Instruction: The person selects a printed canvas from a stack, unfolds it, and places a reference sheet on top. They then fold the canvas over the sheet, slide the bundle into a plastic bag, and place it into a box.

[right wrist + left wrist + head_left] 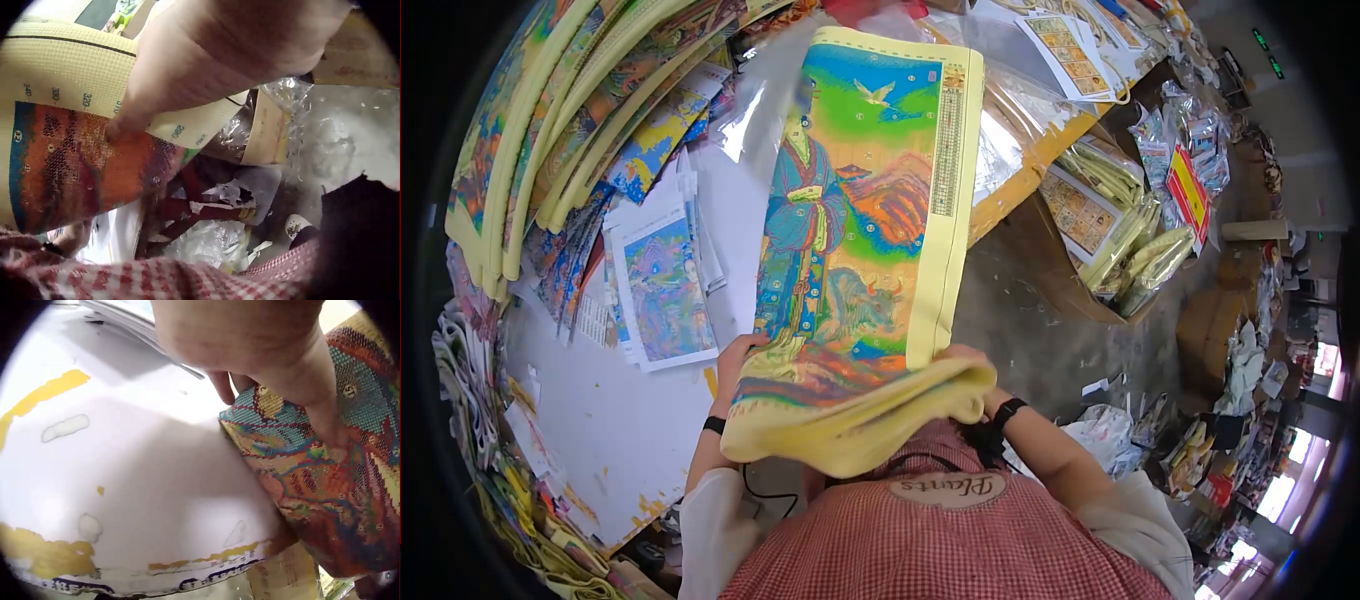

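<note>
A printed cross-stitch canvas (870,200) with a robed figure, a bird and a yellow border lies over the white table (580,420), its near end bent up toward the body. My left hand (740,362) grips its left edge, thumb on the printed face in the left wrist view, other fingers partly hidden behind it. On the right side my right hand (972,365) holds the canvas by its yellow border. In the right wrist view the thumb (122,128) presses on the print near the border numbers, and the remaining fingers are hidden.
Rolled or folded canvases (550,120) are heaped at the back left. Printed picture sheets (665,290) lie on the table. To the right, below the table's worn edge, a cardboard box (1070,270) holds packs in clear plastic. More canvases (520,500) hang along the left.
</note>
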Demonstrator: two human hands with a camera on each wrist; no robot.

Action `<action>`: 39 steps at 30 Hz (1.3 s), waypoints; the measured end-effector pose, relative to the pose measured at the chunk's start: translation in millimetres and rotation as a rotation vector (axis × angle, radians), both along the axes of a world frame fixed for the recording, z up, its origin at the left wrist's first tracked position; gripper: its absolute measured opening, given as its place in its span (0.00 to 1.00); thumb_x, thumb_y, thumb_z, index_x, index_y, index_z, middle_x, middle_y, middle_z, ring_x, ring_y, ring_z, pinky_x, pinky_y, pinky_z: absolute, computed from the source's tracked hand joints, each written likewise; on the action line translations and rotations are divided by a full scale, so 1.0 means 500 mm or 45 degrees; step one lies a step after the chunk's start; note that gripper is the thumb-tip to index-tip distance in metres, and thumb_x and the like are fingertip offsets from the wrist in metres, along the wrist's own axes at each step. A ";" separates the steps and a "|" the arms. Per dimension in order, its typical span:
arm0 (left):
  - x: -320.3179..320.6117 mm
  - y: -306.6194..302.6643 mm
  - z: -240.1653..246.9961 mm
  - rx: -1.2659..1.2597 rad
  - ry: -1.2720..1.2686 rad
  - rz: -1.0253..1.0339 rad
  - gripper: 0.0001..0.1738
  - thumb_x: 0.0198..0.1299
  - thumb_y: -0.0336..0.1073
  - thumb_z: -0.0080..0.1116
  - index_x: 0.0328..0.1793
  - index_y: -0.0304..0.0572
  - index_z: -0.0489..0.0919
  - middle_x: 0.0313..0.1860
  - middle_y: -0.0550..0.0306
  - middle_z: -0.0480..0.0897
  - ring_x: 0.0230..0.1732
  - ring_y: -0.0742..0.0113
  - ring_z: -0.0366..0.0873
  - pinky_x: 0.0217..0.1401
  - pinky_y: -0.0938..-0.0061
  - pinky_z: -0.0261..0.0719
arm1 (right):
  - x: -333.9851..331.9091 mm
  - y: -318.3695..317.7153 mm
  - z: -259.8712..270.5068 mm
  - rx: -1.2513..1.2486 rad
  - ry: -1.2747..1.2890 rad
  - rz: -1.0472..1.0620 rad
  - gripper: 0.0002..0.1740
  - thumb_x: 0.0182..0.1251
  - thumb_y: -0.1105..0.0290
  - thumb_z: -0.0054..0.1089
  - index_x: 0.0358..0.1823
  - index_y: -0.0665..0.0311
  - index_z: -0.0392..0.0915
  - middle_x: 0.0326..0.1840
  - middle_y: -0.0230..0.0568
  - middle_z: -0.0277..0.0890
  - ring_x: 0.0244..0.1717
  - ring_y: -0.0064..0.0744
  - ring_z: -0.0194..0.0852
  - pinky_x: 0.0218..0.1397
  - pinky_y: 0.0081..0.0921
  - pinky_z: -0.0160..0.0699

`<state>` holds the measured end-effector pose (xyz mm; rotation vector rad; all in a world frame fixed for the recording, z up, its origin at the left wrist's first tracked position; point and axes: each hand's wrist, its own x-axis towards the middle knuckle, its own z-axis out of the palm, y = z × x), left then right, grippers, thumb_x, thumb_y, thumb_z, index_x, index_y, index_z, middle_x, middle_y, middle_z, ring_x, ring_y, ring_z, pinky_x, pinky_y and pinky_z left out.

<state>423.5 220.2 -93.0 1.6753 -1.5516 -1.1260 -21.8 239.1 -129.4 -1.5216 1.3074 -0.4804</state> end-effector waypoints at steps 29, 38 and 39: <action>-0.088 -0.360 0.113 0.480 0.001 0.041 0.32 0.54 0.53 0.66 0.56 0.34 0.77 0.44 0.47 0.84 0.43 0.61 0.82 0.52 0.70 0.76 | -0.041 -0.275 0.138 0.377 -0.352 0.017 0.29 0.71 0.55 0.55 0.64 0.68 0.69 0.60 0.42 0.74 0.59 0.31 0.72 0.66 0.32 0.67; -0.070 -0.197 0.153 -0.018 0.553 0.532 0.40 0.51 0.60 0.68 0.58 0.34 0.72 0.50 0.52 0.80 0.53 0.65 0.78 0.58 0.68 0.75 | -0.039 -0.659 0.119 0.519 -0.126 -0.353 0.33 0.68 0.46 0.55 0.59 0.70 0.72 0.50 0.40 0.79 0.52 0.29 0.75 0.55 0.28 0.74; -0.066 -0.192 0.139 -0.082 0.549 0.602 0.43 0.50 0.64 0.67 0.57 0.33 0.72 0.50 0.51 0.80 0.52 0.64 0.78 0.57 0.68 0.75 | -0.016 -0.691 0.124 0.588 -0.060 -0.458 0.34 0.66 0.46 0.58 0.59 0.71 0.72 0.48 0.40 0.80 0.51 0.29 0.76 0.53 0.28 0.76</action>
